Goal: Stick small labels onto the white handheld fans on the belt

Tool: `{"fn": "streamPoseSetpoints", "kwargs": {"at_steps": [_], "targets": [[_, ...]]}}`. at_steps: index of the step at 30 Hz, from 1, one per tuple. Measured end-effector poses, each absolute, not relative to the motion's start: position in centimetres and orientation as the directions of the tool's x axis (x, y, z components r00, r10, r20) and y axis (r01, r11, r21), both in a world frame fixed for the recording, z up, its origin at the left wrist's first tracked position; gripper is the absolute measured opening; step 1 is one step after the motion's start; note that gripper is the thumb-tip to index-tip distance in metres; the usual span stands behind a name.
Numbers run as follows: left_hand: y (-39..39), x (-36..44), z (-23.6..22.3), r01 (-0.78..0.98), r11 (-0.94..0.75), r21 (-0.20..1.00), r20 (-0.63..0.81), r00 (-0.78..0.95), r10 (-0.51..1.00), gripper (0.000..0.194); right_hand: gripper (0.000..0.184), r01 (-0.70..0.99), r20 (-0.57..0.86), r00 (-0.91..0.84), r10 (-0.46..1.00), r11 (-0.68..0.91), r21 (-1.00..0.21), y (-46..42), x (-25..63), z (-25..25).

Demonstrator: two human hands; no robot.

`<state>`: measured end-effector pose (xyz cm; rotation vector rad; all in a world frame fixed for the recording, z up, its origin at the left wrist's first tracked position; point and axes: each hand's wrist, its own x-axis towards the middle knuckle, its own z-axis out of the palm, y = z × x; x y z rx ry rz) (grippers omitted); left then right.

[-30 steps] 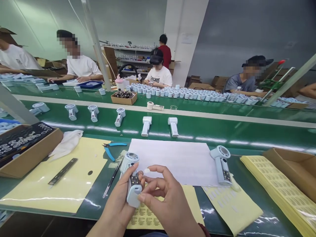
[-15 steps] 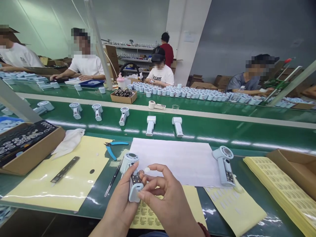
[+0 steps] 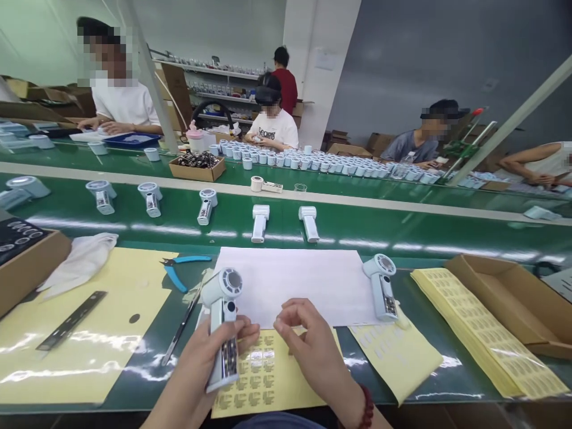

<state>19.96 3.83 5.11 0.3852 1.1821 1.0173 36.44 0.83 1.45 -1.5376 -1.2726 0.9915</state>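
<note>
At a green workbench [image 3: 147, 316], the left hand [image 3: 208, 345] grips a light-blue handheld device [image 3: 217, 316], its thumb laid across the handle and the other fingers wrapped behind, their tips emerging on the right side. We see the round head at the far end, tilted up, and a strip of exposed dark parts along the lower handle. The device is held above the left part of a yellow label sheet [image 3: 254, 390] and the near left corner of a white paper [image 3: 295, 286].

Just beside it, the right hand [image 3: 313, 345] hangs apart from the device, fingers curled, thumb and forefinger tips drawn close; at this angle, we cannot tell whether anything small is pinched between them.

To the left we find tweezers [image 3: 181, 330], blue-handled nippers [image 3: 175, 279], a dark perforated strip [image 3: 71, 322] and a dark disc [image 3: 134, 319], the last two on a yellow backing sheet [image 3: 102, 363]. A second device [image 3: 379, 292] lies at the paper's right end, near a stack of printed sheets [image 3: 482, 333] and an open carton [image 3: 504, 292]. Beyond, more devices line a green belt [image 3: 379, 223], and co-workers sit across from us.
</note>
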Motion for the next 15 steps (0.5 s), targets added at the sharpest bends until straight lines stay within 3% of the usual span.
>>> {"fn": "streamPoseSetpoints", "kwargs": {"at_steps": [4,8,15], "targets": [[2.9,19.3,2.0,-0.239,0.515,0.823,-0.512,0.079,0.855,0.025,0.012,0.358,-0.008,0.137,0.991,-0.057,-0.932,0.7,35.9,-0.8],[2.7,19.1,0.4,-0.177,0.503,0.846,-0.495,0.092,0.864,0.036,0.013,0.409,0.037,0.145,0.989,-0.025,-0.912,0.5,35.1,-1.7],[2.9,19.1,0.6,-0.242,0.531,0.812,-0.533,0.06,0.844,0.046,0.015,0.209,-0.001,0.069,0.998,-0.016,-0.978,0.2,36.7,0.6]]}}
